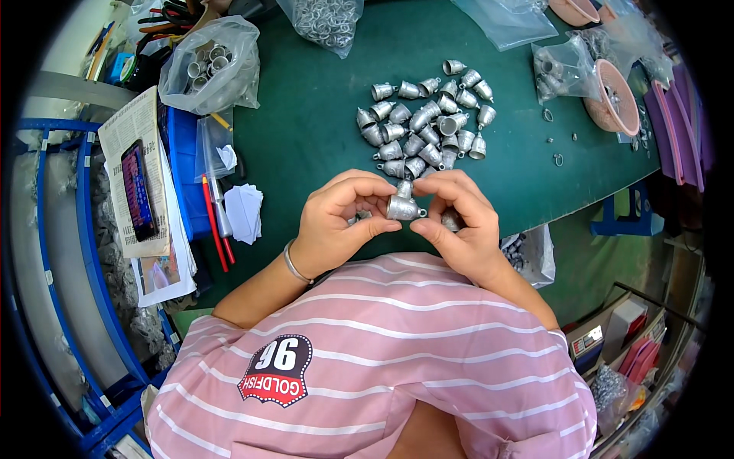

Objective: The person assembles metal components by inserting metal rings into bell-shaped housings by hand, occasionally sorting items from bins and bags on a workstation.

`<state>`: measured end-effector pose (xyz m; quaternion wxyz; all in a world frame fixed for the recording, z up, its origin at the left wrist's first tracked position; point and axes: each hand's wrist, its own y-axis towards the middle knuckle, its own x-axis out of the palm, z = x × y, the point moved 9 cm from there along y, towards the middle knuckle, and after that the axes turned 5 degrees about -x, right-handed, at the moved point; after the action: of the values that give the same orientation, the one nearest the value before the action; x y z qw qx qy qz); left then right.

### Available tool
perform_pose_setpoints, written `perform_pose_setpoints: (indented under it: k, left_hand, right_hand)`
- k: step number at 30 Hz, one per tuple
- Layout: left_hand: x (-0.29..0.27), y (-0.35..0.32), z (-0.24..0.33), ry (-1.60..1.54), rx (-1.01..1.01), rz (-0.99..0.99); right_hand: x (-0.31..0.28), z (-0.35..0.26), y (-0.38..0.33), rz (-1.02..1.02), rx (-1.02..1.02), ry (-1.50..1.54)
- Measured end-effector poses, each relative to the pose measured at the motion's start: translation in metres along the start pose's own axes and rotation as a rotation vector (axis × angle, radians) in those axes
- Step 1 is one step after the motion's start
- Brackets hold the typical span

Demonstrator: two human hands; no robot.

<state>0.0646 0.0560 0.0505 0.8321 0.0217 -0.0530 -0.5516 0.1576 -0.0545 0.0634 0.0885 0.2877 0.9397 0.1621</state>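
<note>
Close to my body at the table's near edge, a small silver metal bell (401,209) with a loop at its right end lies on its side between my hands. My left hand (340,218) pinches its open end between thumb and fingers. My right hand (462,218) has its thumb and fingertips closed at the loop end. Another small silver piece (404,187) touches the top of the bell, at the fingertips. More grey metal shows in both curled palms, mostly hidden by fingers. Just beyond my hands lies a loose heap of similar bells (428,126).
The green table (306,115) also bears a plastic bag of metal cups (210,69), a bag of rings (325,23) and a pink basket (612,99). On the left are a phone (138,187) on newspaper, red pens (214,222) and white paper slips (245,214).
</note>
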Motion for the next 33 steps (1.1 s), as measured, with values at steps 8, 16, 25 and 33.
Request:
perform_pose_setpoints:
  k: [8,16,25,33]
  left_hand:
    - [0.008,-0.004,0.015,0.295,0.146,-0.072]
    - [-0.045,0.006,0.013,0.387,0.023,0.123]
    - [-0.048,0.008,-0.018,0.812,-0.188,-0.094]
    - [-0.052,0.012,-0.026,0.506,-0.185,0.006]
  right_hand:
    - [0.011,0.013,-0.006,-0.099,-0.003,-0.041]
    - [-0.051,0.040,-0.047,0.145,0.181,0.808]
    - [-0.237,0.113,-0.247,1.306,0.514,0.340]
    - [-0.265,0.112,-0.264,1.172,0.598,-0.575]
